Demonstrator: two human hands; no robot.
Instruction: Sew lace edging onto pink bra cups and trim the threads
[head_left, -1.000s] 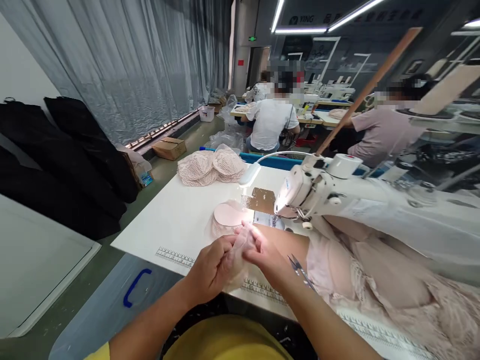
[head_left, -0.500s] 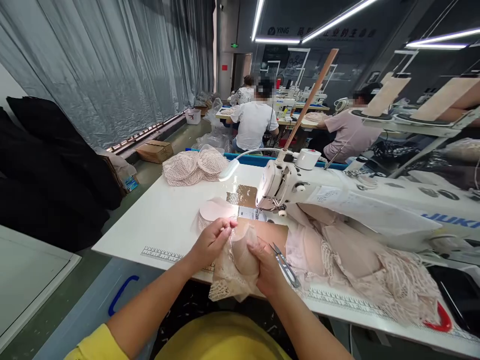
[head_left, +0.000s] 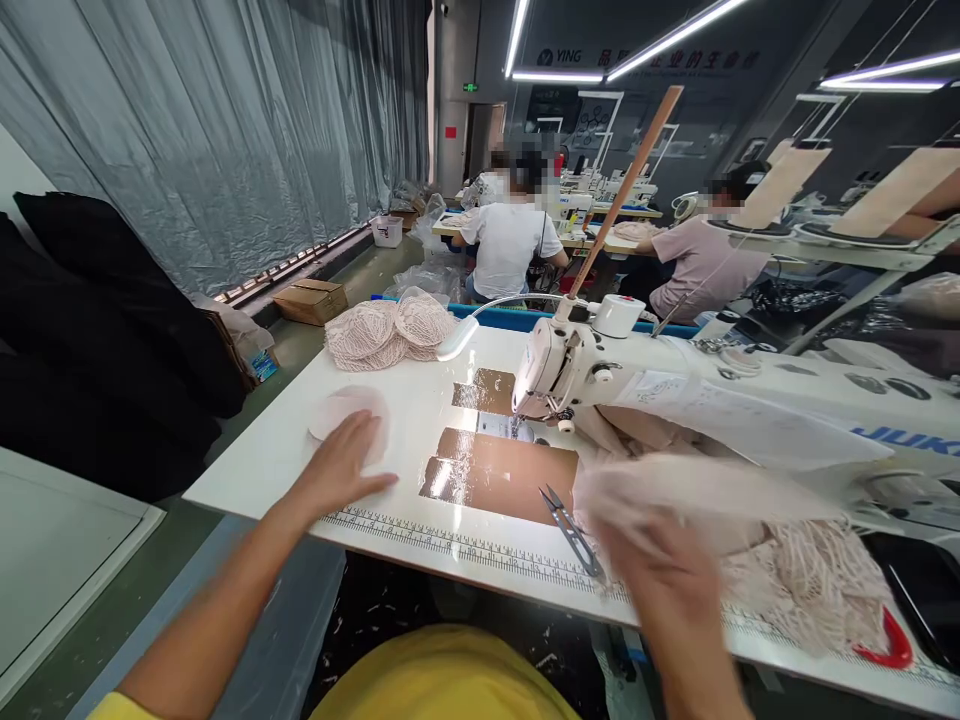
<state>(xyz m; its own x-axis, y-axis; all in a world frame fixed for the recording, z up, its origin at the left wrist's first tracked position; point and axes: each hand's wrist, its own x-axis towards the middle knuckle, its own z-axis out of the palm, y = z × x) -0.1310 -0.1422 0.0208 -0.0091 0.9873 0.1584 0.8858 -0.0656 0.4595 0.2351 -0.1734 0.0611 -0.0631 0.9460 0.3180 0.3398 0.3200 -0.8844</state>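
Note:
My left hand (head_left: 341, 465) lies over a pale bra cup (head_left: 337, 405) on the left of the white table, fingers stretched across it and thumb apart. Smeared by motion, my right hand (head_left: 664, 565) grips a beige lace-trimmed bra cup (head_left: 675, 495) above the heap of lace cups (head_left: 821, 575) right of the needle. Thread snips (head_left: 571, 535) lie between the hands, near the table's front edge. The sewing machine (head_left: 551, 370) stands behind, its needle area above a metal plate (head_left: 499, 427).
A stack of lace cups (head_left: 386, 332) sits at the table's far left, beside a lamp head (head_left: 457, 340). Brown tape (head_left: 502, 475) and a printed ruler (head_left: 457, 540) mark the tabletop. A phone (head_left: 915, 590) and a red curved object (head_left: 889, 645) are at the right. Co-workers sit beyond.
My hands have parted from in front of the needle. The left has shifted left, along with the pale cup; the right has swung right, carrying the lace-trimmed cup over the heap.

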